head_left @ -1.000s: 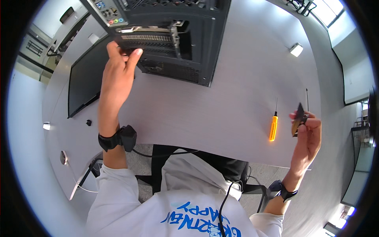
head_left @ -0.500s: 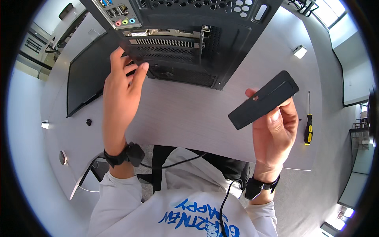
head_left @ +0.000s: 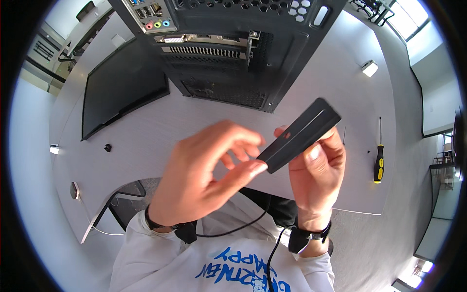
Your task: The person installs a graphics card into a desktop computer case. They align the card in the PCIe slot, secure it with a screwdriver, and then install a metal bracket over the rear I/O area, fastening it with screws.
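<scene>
A flat black cover plate [head_left: 302, 135], rectangular with rounded corners and a small hole, is pinched between the thumb and fingers of my right hand [head_left: 318, 170]. It is held tilted above the table. My left hand [head_left: 202, 173] has its fingers apart and curved, with the thumb tip at the plate's lower left end; whether it touches the plate I cannot tell. Beyond both hands stands a black computer case [head_left: 287, 73], its rear with ports, vents and expansion slots facing me.
On the left lies a dark monitor [head_left: 124, 80] with a small black piece [head_left: 108, 148] nearby. A yellow and black screwdriver [head_left: 379, 163] rests at the right, beside a tiny dark screw-like piece [head_left: 368, 152]. A white block [head_left: 369, 68] sits at the far right of the table [head_left: 219, 112].
My left hand has moved from the lower left of the case toward me and right, up to the plate. My right hand has brought the plate slightly left and nearer.
</scene>
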Demonstrator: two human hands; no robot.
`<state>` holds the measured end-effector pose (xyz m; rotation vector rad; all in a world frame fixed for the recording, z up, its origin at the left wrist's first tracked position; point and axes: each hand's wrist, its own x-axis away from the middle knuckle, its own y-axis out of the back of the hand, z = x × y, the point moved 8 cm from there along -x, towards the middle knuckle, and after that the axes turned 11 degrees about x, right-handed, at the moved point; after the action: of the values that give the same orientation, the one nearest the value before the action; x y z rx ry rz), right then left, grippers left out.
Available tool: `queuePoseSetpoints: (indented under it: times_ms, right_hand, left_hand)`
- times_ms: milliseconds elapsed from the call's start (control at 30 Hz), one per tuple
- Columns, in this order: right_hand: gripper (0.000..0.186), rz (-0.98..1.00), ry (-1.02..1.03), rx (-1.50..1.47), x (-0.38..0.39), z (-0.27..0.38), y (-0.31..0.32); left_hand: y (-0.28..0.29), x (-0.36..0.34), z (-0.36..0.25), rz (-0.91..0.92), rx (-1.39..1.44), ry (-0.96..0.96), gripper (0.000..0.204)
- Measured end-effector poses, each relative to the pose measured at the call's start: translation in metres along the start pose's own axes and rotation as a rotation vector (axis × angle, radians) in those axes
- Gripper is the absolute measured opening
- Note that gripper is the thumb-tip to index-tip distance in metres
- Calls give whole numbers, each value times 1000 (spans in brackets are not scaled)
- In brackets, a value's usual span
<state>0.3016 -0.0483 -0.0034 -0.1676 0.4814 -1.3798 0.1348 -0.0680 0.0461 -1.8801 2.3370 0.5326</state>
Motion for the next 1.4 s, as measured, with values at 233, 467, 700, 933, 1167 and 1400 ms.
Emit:
queuePoseSetpoints:
  times_ms: [233, 467, 700, 933, 1167, 1400]
  right_hand:
    - [26, -80, 69, 322, 5, 6, -7]
    - [41, -72, 134, 679, 2, 20, -19]
    - [44, -80, 234, 786, -4, 19, -28]
    - [45, -66, 325, 1014, -4, 31, -35]
    - [54, 49, 609, 1561, -5, 50, -51]
    - [62, 6, 706, 1393, -8, 65, -42]
  left_hand:
    - [-5, -3, 3, -19, -52, -45, 17]
    - [-9, -3, 2, -148, -222, -187, 20]
    - [-8, -2, 7, -165, -274, -194, 20]
    - [-13, -3, 8, 0, -262, -171, 26]
    - [12, -8, 16, -42, 320, 40, 35]
    - [5, -6, 38, -74, 576, 269, 22]
